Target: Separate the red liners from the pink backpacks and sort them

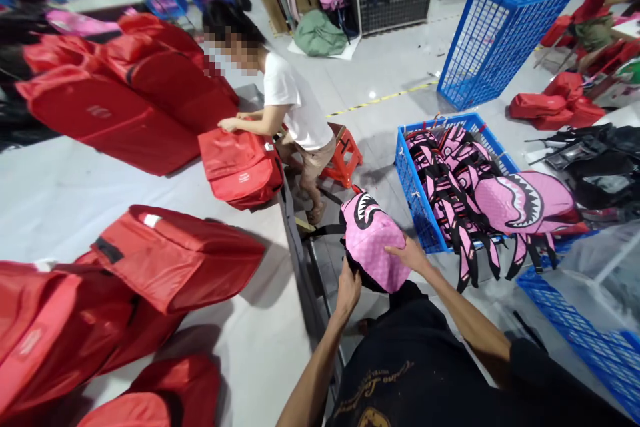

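The left hand (349,288), just below the centre of the frame, is closed on the dark lower edge of a pink backpack (383,243); its fingertips are partly hidden, so their exact purchase cannot be told. The right hand (411,255) grips the same bag at its right side, the fingers lying on the pink panel. The pink backpack is held tilted at the centre of the frame, its toothed-mouth print toward the upper left, with a black strap extending left toward the worktop edge.

Right of the hands, a blue crate (421,217) contains pink-and-black backpacks (440,167). A printed backpack (523,203) lies across its right side, and straps hang over the near rim. Black bags (613,167) lie at the right edge of the frame; a clear plastic sheet (607,260) lies at the lower right, over blue lattice (575,320).

The left half is occupied by a pale worktop (255,347) bearing red bags (185,257), stacked at the upper left and strewn at the lower left. At its far side, left of centre, a co-worker in a white shirt (297,100) has both hands on a red bag (240,170). An orange-red stool (345,157) stands behind the co-worker. At the upper right, a tall blue crate (500,40) stands on end on the floor.
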Available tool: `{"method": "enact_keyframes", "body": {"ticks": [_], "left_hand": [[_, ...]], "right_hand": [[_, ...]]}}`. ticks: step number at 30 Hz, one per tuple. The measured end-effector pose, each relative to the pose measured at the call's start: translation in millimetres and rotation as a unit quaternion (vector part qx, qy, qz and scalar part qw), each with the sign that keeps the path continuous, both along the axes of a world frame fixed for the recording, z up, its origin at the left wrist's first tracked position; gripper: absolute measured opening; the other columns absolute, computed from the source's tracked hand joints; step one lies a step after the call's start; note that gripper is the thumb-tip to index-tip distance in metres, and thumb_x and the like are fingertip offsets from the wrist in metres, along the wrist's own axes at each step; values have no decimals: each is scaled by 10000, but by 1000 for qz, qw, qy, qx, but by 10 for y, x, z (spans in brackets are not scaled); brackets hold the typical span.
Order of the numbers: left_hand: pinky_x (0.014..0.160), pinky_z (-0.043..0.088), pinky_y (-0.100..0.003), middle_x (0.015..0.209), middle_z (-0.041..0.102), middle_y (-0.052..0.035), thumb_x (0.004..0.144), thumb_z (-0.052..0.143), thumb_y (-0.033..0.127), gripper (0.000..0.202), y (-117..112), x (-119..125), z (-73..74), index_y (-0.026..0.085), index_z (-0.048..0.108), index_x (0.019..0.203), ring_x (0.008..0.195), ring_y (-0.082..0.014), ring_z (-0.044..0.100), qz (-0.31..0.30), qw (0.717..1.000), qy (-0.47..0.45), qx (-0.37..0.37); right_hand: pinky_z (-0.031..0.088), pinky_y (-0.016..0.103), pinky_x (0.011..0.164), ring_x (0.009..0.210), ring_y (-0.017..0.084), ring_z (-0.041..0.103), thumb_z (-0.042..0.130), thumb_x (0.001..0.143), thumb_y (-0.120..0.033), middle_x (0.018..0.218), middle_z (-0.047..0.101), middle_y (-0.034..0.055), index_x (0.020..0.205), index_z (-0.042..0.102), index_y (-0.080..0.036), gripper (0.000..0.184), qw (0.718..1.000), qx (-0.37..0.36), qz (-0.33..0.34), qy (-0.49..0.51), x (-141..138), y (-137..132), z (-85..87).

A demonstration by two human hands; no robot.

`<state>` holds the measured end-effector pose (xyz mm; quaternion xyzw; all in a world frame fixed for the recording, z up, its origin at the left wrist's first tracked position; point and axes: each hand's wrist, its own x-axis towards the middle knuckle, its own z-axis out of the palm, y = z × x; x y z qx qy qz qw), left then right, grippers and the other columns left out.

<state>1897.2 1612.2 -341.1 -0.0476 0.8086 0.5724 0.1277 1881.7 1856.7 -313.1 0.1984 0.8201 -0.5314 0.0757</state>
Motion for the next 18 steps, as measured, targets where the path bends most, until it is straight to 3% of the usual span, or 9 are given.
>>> {"method": "enact_keyframes", "body": {"ticks": [4, 7, 10, 14, 16, 18], "left_hand": [[1249, 515, -552, 1473, 763, -181, 922, 645, 293, 676, -201, -10, 62, 192, 606, 1590, 1449, -372, 677, 29, 1000, 4, 7], [1260, 507, -550, 1511, 744, -188, 936, 660, 347, 686, -320, 74, 18, 192, 597, 1601, 1500, -386, 641, 53, 999, 4, -8], [1323, 448, -521, 1694, 601, -199, 945, 648, 382, 813, -306, 158, -79, 187, 462, 1713, 1586, -369, 566, 71, 997, 12, -21], [1371, 381, -498, 1860, 348, -213, 922, 667, 393, 1015, -130, 326, -218, 154, 238, 1811, 1677, -375, 440, 94, 996, 0, 0], [1328, 442, -513, 1812, 427, -234, 858, 744, 360, 1058, -16, 431, -267, 151, 287, 1790, 1629, -400, 502, 102, 993, -33, 39], [1217, 551, -526, 1637, 626, -243, 805, 804, 307, 980, 84, 508, -276, 143, 443, 1701, 1479, -408, 641, 107, 987, -70, 94]], "right_hand": [[576, 383, 906, 1033, 360, 807, 793, 933, -701, 1032, 863, 71, 1175, 823, -256, 507, 994, 105, 38, 14, 167, -195, -17], [557, 397, 920, 1064, 388, 814, 697, 1003, -740, 1082, 866, 126, 1304, 799, -252, 582, 985, 164, 58, 18, 226, -288, 18], [555, 409, 953, 1126, 397, 808, 673, 1024, -736, 1152, 862, 142, 1461, 730, -239, 664, 982, 173, 69, -1, 197, -255, -1], [567, 369, 979, 1230, 342, 783, 763, 976, -667, 1336, 829, 77, 1587, 634, -275, 737, 984, 129, 117, -27, 218, 19, -177], [566, 344, 973, 1225, 310, 783, 806, 948, -623, 1349, 826, 52, 1595, 624, -279, 756, 983, 124, 124, -45, 270, 151, -284], [560, 333, 952, 1188, 301, 794, 797, 963, -621, 1295, 844, 46, 1532, 683, -275, 675, 980, 141, 131, -55, 314, 209, -346]]}}
